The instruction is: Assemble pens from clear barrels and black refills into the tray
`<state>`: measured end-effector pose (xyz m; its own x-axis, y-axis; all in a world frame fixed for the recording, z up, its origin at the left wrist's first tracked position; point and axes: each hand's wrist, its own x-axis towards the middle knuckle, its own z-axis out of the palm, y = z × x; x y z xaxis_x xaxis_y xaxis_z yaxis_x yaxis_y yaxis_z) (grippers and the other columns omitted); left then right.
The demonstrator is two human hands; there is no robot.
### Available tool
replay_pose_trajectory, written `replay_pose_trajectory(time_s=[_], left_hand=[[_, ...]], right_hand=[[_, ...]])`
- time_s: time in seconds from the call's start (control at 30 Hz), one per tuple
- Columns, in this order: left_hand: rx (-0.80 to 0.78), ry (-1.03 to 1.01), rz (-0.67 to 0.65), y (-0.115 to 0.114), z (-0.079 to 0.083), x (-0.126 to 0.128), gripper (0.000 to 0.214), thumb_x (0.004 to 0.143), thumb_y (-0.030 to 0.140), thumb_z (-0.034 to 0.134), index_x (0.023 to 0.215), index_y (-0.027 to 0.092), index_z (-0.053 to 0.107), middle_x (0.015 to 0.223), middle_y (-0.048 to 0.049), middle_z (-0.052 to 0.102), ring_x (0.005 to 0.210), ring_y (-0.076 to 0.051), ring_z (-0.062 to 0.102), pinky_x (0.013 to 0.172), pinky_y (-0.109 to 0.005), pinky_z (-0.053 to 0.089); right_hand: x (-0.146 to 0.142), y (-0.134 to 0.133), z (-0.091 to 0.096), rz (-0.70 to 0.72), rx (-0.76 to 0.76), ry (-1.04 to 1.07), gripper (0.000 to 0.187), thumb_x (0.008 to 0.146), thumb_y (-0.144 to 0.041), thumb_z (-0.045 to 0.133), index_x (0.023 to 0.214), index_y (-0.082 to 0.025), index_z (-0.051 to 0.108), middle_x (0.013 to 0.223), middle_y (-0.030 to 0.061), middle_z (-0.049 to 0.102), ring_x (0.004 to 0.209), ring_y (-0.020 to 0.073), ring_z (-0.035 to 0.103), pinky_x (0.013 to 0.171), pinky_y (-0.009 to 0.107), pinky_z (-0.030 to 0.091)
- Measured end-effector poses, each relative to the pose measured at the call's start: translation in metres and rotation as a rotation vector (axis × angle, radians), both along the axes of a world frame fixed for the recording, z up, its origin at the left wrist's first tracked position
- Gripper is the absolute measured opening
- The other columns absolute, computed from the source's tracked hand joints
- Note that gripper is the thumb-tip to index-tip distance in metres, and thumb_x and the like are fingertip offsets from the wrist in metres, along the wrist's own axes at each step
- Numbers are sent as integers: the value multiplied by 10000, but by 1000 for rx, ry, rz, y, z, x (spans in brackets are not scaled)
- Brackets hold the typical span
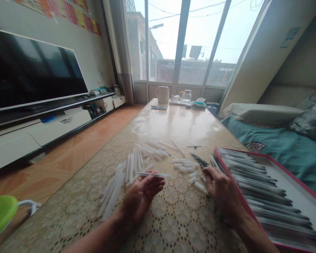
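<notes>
My left hand (144, 188) is closed around a translucent white pen barrel (162, 175), held level between thumb and fingers. My right hand (221, 184) reaches down beside the box, its fingers bent together over thin dark pen refills (199, 159); what its fingertips pinch is hidden. Left of my left hand lie many loose white pen barrels (114, 189), with more barrels (150, 149) scattered beyond it. Short white pen caps (183, 164) lie in a cluster between my hands. A larger white piece (200, 187) rests just left of my right fingers.
On the right, a pink-rimmed box (297, 175) holds a row of pens with dark ends. A pitcher (162, 95), a glass jug (186, 96) and a tissue pack (199, 102) stand at the table's far end. A green stool (1, 214) is at lower left; a bed (276, 140) lies right.
</notes>
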<state>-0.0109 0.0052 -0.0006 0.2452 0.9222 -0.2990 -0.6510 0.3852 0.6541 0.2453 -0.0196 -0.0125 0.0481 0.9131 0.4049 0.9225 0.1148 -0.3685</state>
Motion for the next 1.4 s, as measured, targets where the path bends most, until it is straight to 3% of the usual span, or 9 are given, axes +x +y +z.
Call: replay_pose_trajectory(time_s=[0.2,0.33,0.5,0.67,0.8,0.9,1.07,1.23,1.4], left_hand=[[-7,22,-10,0,0,0,113,758,86,610,851,119,555,731,-121,714,657,-194,693,615,-258,552],[1,29,-8,-1,1,0,124,750,89,619,852,119,557,735,-119,713,658,-193,693,615,-259,552],[-6,32,-19,-2,3,1,128,742,95,631,845,116,557,723,-117,713,646,-188,689,606,-253,547],[15,35,-29,-1,3,1,144,734,113,647,850,114,563,729,-117,715,649,-192,689,614,-261,544],[43,62,-61,-1,0,2,149,732,140,658,852,115,573,721,-112,718,657,-196,689,622,-268,543],[69,93,-95,-2,-2,3,148,736,152,658,857,115,582,747,-115,721,694,-201,690,649,-277,542],[95,109,-117,-4,-2,2,145,733,151,662,862,110,610,779,-109,722,739,-198,685,702,-283,538],[97,99,-125,-5,-1,2,158,718,154,679,861,100,638,777,-114,721,741,-196,684,708,-274,535],[114,80,-145,-4,-2,3,161,728,165,671,870,91,653,791,-125,721,745,-191,683,720,-272,534]], right_hand=[[23,2,-8,-47,-39,-98,188,802,-160,429,880,-193,596,852,69,623,802,204,597,737,304,438],[19,-3,3,-72,-113,-100,140,783,-190,448,796,-196,587,803,53,623,749,192,592,689,285,426],[14,-14,19,88,-343,-48,49,719,-235,531,694,-222,571,711,-3,620,658,157,579,570,238,385],[14,-18,18,124,-369,-6,22,682,-211,570,679,-230,581,724,-13,609,676,158,571,592,246,385],[-7,-16,30,190,-308,220,84,749,-253,558,685,-205,582,686,-5,582,637,148,540,589,258,394],[-32,-16,39,253,-293,620,156,795,-345,550,800,-198,602,677,-7,573,614,134,526,556,245,402],[-56,-14,30,312,-254,1130,279,774,-415,608,911,-172,611,684,4,595,612,121,552,555,234,424],[-62,-14,20,254,-218,1186,293,744,-441,639,833,-169,576,615,-24,557,508,83,484,446,192,345],[-71,-17,21,285,-262,1101,241,761,-390,632,843,-178,549,661,-6,593,606,119,545,543,225,408]])
